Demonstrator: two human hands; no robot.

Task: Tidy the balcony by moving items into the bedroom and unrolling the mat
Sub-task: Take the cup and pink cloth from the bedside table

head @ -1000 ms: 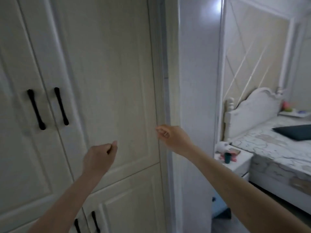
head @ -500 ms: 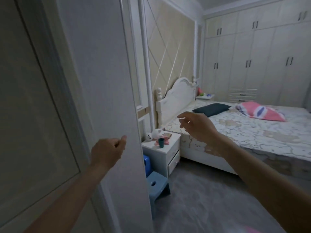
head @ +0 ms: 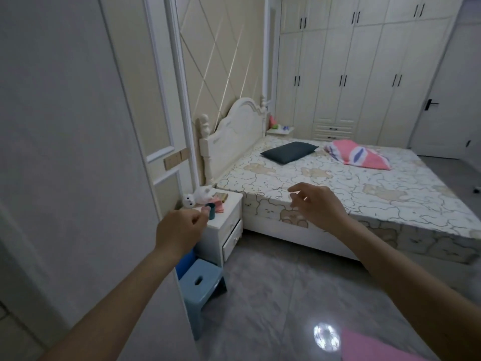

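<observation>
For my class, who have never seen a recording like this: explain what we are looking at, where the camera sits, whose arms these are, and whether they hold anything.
The camera sits on a person's head, looking forward and down, so the two bare arms are the wearer's own. The left hand has loosely curled fingers and the right hand reaches forward with relaxed fingers; neither holds anything. Ahead is a bedroom: a bed with a dark pillow and a pink bundle. Beside it stands a white nightstand bearing a teal cup and a white toy. A blue stool stands on the floor.
</observation>
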